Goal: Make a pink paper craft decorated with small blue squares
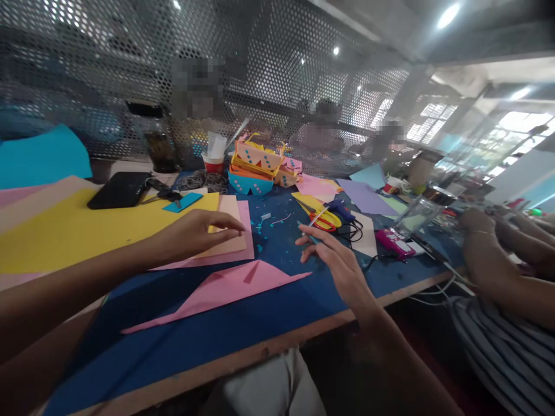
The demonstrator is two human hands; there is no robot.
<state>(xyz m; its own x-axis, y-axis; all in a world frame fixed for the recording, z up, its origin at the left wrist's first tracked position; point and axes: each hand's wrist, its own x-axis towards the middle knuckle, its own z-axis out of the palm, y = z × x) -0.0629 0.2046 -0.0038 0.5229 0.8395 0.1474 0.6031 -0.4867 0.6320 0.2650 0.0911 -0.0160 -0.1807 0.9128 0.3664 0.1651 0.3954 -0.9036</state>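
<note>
A folded pink paper cutout [236,284] lies on the blue tabletop in front of me, with a wide peaked middle and a thin strip at each end. My left hand [195,232] hovers above the stacked coloured sheets, thumb and fingers apart, holding nothing. To the right of the cutout, my right hand [338,260] is raised over the table with a thin, teal pen-like stick [311,237] between its fingers; its exact kind is unclear. Just beyond that hand are orange-handled scissors [323,222] on yellow paper and a blue glue gun [342,209].
Yellow paper [87,231] covers the left side, bearing a black phone [119,190] and keys [167,192]. Decorated paper crowns [251,164] and a red cup [213,163] stand at the back before a perforated metal screen [277,75]. Another person's arm [489,260] rests at right.
</note>
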